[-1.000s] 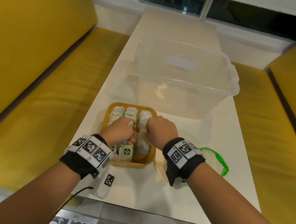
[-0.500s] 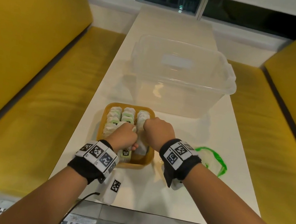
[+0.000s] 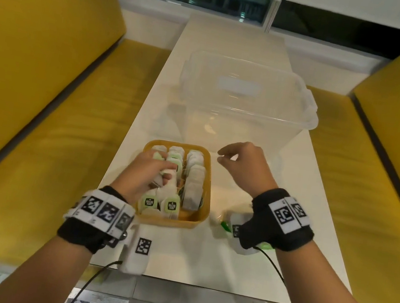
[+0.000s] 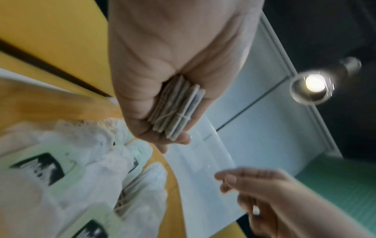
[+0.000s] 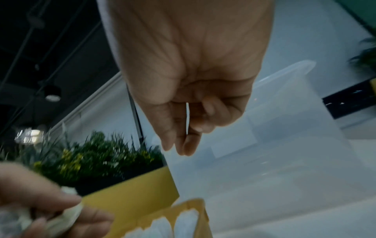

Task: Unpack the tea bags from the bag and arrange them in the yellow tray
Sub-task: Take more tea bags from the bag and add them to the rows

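Yellow tray (image 3: 207, 191) near the table's front edge in the head view, packed with rows of tea bags (image 3: 193, 189), long axis running away from the body. Left hand (image 3: 146, 177) low over the tray's left and middle rows, fingers curled around a small bundle of tea bags (image 3: 163, 175). Right hand (image 3: 242, 166) lifted just past the tray's far right corner, thumb and forefinger pinched together, possibly on a thread too fine to confirm. Clear plastic tub (image 3: 247, 111) close behind the tray, so little room forward; bare white table (image 3: 313, 221) to the right. Crumpled bag (image 3: 225, 224) with green trim below the right wrist, mostly hidden.

From the left wrist: bundle of tea bags (image 4: 177, 107) clamped edge-on between palm and thumb of the left hand (image 4: 173, 64), strings wound around it, tray contents directly beneath, right hand (image 4: 264, 190) off to the side.

From the right wrist: right hand (image 5: 193, 96) with fingertips drawn together, nothing clearly between them; tray (image 5: 195, 209) rim and white bags below, left hand (image 5: 40, 206) gripping its bundle at lower left.

Judged: left hand nearer the open slot, bundle's long axis needing to match the rows; short drop left, with crowding neighbours the main snag.
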The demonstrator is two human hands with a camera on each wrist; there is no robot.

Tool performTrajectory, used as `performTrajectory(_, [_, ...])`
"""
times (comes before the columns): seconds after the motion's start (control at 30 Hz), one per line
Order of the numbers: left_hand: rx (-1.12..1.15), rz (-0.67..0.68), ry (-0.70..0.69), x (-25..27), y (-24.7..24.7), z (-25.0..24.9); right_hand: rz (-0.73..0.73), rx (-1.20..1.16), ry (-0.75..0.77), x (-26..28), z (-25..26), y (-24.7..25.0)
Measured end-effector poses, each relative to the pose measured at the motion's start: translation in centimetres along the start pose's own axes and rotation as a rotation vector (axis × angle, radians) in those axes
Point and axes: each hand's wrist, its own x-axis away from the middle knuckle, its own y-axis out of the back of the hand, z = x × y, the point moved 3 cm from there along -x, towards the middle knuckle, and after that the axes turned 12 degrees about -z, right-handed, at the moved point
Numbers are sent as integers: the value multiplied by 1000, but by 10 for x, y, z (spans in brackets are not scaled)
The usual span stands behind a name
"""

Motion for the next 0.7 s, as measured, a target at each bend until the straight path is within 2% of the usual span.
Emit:
performTrajectory(0.13, [276, 45, 154, 9, 31, -10, -111, -207, -14, 13, 8, 20])
performTrajectory(0.23, [397, 114, 210, 21, 42, -16, -117, -343, -13, 25, 21, 24])
performTrajectory(0.43, [387, 251, 165, 56, 32, -10, 6, -504, 97, 53, 58, 17])
performTrajectory(0.6, [249, 315, 27, 84, 16, 10, 239, -417, 131, 74, 69, 0])
performTrajectory(0.7, [257, 292, 18, 91, 12, 18, 242, -339, 164, 81, 65, -3])
